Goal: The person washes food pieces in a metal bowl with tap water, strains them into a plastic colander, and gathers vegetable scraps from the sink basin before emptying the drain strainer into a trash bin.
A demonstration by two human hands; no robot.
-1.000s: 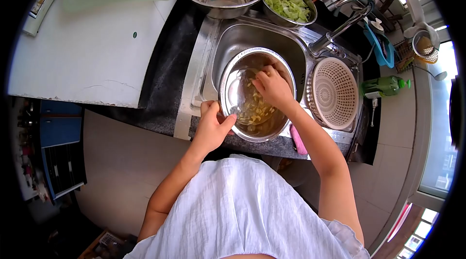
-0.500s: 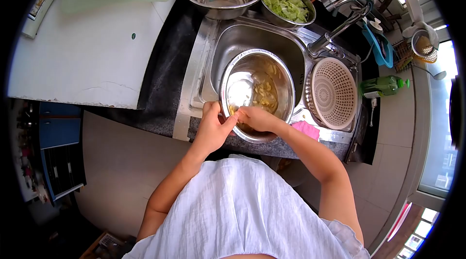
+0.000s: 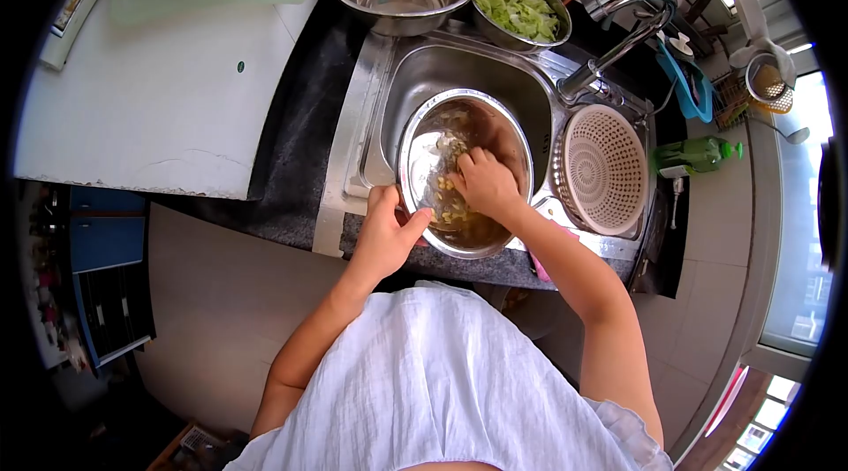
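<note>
A shiny steel bowl (image 3: 412,131) rests over the near part of the sink, holding brownish liquid and several small pale-yellow pieces (image 3: 448,211) whose kind I cannot make out. My left hand (image 3: 387,228) grips its near-left rim, thumb on the inside edge and fingers curled under the outside. Inside the bowl, my right hand (image 3: 488,184) reaches down among the pieces with its fingers curled and close together. The fingertips point away from me, and whatever lies under them is hidden.
The metal sink (image 3: 424,64) has a chrome faucet (image 3: 579,82) at right. Behind it stand another steel bowl (image 3: 402,22) and a bowl of chopped lettuce (image 3: 519,10). A pale plastic colander (image 3: 605,169), green bottle (image 3: 698,155) and pink cloth (image 3: 541,268) are to the right.
My right hand has moved from the near rim beside my left thumb to the bowl's middle right. The pieces have shifted in the liquid. My left hand keeps its hold on the rim.
</note>
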